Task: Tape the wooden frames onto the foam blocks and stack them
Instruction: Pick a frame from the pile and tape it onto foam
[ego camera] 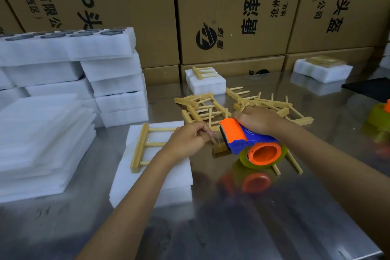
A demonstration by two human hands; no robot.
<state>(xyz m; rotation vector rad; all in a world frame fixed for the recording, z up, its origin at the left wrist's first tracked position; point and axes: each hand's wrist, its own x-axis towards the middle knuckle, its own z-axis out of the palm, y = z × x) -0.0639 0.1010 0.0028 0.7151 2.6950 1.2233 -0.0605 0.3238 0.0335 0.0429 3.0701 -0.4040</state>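
Note:
A white foam block (168,177) lies on the steel table in front of me, with a wooden frame (140,147) lying flat on top of it. My left hand (187,139) hovers over the block's right edge, its fingers curled and pinching what looks like a clear tape end. My right hand (256,119) grips the orange and blue tape dispenser (251,143) just right of the block, its roll resting low over the table. A loose pile of wooden frames (211,110) lies behind both hands.
Stacks of white foam blocks (63,91) fill the left side. A foam block with a frame on top (205,80) sits behind the pile, another (321,70) at the back right. Cardboard boxes (232,17) wall the rear. A second tape roll (379,116) is at the right edge.

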